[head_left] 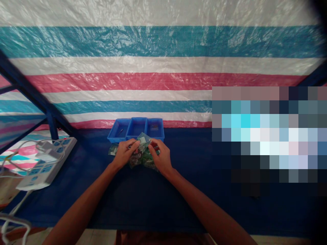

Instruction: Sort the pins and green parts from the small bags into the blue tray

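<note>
My left hand [125,153] and my right hand [160,156] meet over a heap of small clear plastic bags [139,160] with green parts inside, lying on the dark blue table [143,197]. Both hands have their fingers closed, pinching one small clear bag [143,139] between them, just above the heap. Another small bag [112,149] lies to the left of my left hand. Right behind the hands stand three blue plastic bins [136,128] side by side; the left one holds a thin dark item, the right one a small bag.
A white power strip [48,163] with cables lies at the table's left edge. A dark blue metal frame [51,119] rises at the left. A striped white, teal and pink tarp [158,68] hangs behind. A blurred-out area [268,136] covers the right.
</note>
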A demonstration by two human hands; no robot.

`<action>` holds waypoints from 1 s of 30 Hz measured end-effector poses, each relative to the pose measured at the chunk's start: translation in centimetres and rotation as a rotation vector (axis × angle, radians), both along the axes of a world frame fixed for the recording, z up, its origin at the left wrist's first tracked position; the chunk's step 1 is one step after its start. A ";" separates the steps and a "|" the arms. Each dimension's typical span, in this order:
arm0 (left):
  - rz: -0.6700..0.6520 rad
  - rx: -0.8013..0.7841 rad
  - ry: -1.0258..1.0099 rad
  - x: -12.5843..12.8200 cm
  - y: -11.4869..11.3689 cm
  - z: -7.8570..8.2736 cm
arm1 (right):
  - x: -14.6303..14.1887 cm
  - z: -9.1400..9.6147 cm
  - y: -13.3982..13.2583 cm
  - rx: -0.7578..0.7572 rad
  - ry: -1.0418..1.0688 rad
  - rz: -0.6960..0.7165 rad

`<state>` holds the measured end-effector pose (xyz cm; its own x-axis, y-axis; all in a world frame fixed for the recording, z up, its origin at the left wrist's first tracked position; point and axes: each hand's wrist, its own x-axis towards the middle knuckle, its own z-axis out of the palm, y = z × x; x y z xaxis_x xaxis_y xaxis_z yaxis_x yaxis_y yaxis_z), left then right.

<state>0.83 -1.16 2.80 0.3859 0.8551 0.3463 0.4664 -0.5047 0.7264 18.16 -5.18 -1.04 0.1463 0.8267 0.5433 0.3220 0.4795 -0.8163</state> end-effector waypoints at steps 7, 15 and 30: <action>0.016 -0.029 -0.046 0.2 -0.2 0.1 | 0.0 0.2 0.0 0.089 -0.124 0.020; 0.048 0.011 -0.289 0.1 0.1 -0.5 | 0.1 0.1 0.0 -0.002 -0.018 0.018; 0.010 0.023 -0.103 0.0 0.0 -0.4 | 0.1 0.1 0.2 -0.017 -0.144 0.038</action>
